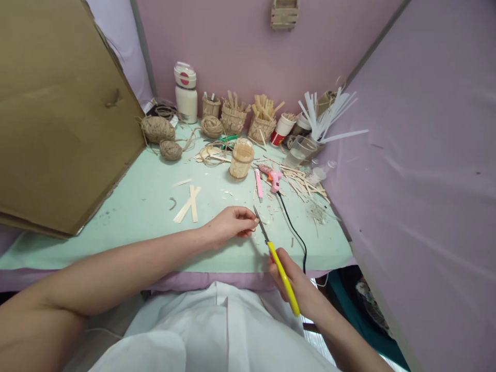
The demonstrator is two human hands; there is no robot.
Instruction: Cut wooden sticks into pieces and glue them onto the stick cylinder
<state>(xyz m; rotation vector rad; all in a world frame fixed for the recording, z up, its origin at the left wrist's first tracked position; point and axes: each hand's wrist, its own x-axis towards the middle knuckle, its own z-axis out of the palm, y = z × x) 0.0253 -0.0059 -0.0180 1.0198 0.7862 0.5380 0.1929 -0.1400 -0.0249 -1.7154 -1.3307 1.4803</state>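
My right hand (289, 276) grips yellow-handled scissors (284, 276), whose metal blades point up and left. The blade tips are close beside the fingertips of my left hand (236, 225). Thumb and fingers of that hand are pinched together; whatever lies between them is too small to make out. Farther back stands a small wooden-slat cup (241, 164) with a band around it. A pink utility knife (259, 185) and a pink glue gun (274, 181) rest beyond the scissors. Left of my left hand, flat wooden strips (189, 205) lie crossed on the table.
A large cardboard sheet (65, 113) leans at the left. Balls of twine (158, 129), a white jar (186, 103) and stick-filled baskets (233, 120) line the back. White glue sticks (325, 116) stand at right, near scattered wood slivers (302, 181). The glue gun's black cord (294, 230) runs over the front edge.
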